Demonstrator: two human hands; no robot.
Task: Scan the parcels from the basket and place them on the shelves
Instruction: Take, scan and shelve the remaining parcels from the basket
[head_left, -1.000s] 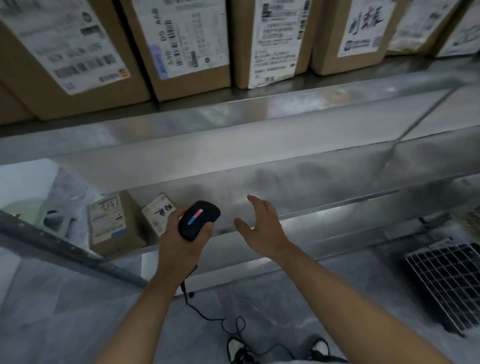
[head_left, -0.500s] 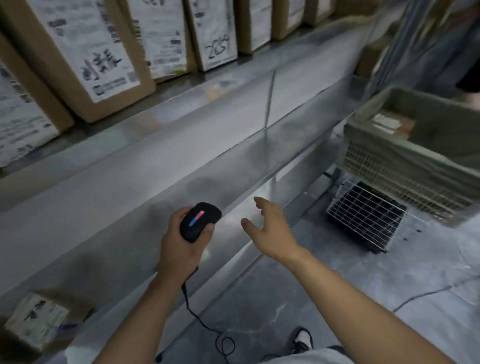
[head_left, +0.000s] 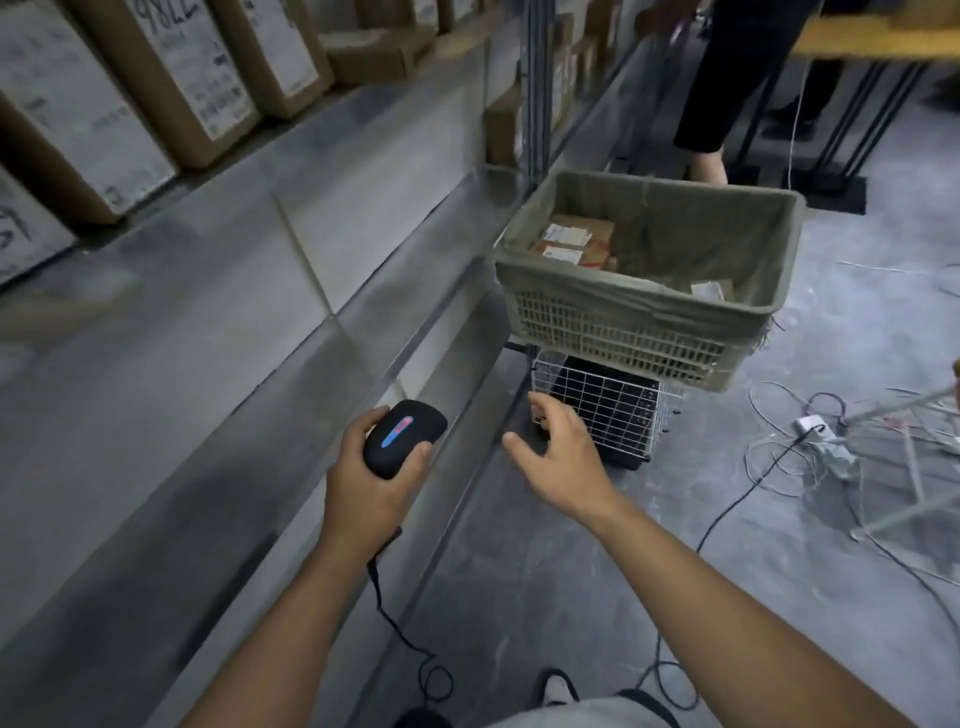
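My left hand (head_left: 371, 488) grips a black corded barcode scanner (head_left: 402, 437) with a lit red and blue strip, held in front of the metal shelf (head_left: 291, 291). My right hand (head_left: 563, 452) hovers open and holds nothing, fingers spread, pointing toward the basket. The beige plastic basket (head_left: 623, 332), lined with green cloth, stands ahead at the right on a white wire rack (head_left: 602, 402). Inside it lie a few brown labelled parcels (head_left: 571, 241), with a small one (head_left: 709, 290) at the front wall. Cardboard parcels (head_left: 171, 78) with white labels line the upper shelf at the left.
A person's dark-clothed legs (head_left: 727, 88) stand behind the basket. A power strip and loose cables (head_left: 810, 436) lie on the grey floor at the right, beside thin metal rods (head_left: 893, 514). Black table legs (head_left: 852, 119) stand at the back right.
The view has swung right from the low shelf to the basket, which is now fully in sight. Both hands kept their pose: left on the scanner, right open.
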